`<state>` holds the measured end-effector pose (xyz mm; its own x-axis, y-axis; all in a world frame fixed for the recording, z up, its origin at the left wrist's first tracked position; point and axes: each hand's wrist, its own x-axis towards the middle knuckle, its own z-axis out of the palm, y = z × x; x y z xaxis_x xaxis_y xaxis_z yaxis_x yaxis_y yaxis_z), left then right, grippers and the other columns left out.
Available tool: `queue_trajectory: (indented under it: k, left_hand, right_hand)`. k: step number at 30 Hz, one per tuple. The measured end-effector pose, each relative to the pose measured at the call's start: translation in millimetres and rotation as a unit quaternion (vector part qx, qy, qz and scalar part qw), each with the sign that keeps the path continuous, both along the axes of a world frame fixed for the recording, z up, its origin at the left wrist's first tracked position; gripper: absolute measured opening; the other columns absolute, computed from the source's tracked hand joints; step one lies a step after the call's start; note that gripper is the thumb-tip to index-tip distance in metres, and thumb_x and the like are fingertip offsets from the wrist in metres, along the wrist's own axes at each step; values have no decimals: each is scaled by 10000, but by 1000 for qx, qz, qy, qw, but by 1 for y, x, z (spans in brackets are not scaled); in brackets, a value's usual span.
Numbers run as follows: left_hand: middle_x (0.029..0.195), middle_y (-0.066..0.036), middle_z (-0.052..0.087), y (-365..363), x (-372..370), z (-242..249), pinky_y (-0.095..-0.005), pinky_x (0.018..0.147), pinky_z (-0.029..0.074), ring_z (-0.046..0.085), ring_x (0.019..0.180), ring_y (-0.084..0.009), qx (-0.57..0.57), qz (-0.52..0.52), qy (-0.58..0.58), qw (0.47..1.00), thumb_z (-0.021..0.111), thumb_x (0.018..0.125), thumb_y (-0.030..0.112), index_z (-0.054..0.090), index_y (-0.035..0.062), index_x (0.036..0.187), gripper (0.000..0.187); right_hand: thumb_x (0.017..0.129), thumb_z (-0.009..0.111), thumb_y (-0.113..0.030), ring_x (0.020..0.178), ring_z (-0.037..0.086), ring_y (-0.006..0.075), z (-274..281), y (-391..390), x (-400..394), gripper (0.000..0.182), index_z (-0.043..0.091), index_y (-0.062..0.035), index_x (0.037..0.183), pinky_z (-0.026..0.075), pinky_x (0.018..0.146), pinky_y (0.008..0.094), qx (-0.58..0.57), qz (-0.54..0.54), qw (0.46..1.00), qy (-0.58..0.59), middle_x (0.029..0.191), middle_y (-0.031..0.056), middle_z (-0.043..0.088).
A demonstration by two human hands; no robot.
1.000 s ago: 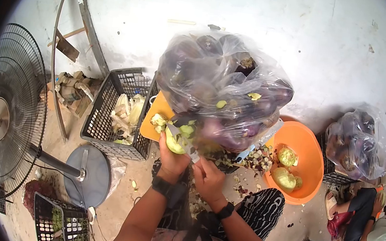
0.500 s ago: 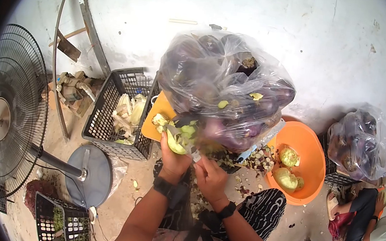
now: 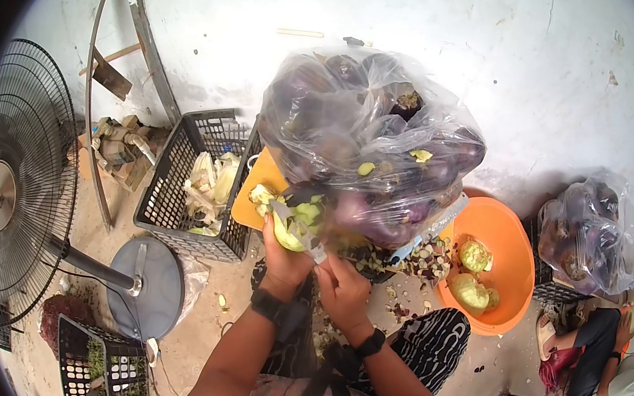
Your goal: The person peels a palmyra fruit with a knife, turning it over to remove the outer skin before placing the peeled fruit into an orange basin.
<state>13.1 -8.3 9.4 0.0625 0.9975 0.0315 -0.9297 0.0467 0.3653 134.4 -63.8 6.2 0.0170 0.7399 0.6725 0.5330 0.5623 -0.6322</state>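
Left hand: fingers curled round pale green vegetable, closed to its width; vegetable sits just above the fingertips, slanting. Right hand: fingers nearly closed, pinching a small pale tool that meets the vegetable's lower end; exact shape of tool unclear. Beyond both sets of fingers, clear bag of dark purple vegetables, two yellowish scraps on top. Yellow board partly under bag, beyond left fingers. Right of right fingers: chopped peelings, then orange basin holding pale pieces. Left of left fingers, black crate with pale husks.
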Motion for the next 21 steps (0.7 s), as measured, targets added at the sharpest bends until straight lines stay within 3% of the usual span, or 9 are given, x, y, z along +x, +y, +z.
queue_trajectory:
  k: [14,21]
  left_hand:
    - [1258,-90,585,1,0,-5,-417,875,464,573,1087,-260,-36,11,9,999,259,969,635,470,97,1362,699]
    - [1274,-108,577,2,-2,-10,-436,1000,427,548,1149,-280,-9,1,-13,1000,266,978,611,464,82,1363,684]
  right_hand:
    - [825,716,-102,597,623,256,3,-6,-1,292,665,-41,1106,486,544,344,-35,24,999,20,747,79,632]
    - [834,691,-77,600,611,266,12,2,-8,300,655,-20,1126,486,570,330,-44,19,997,58,753,125,627]
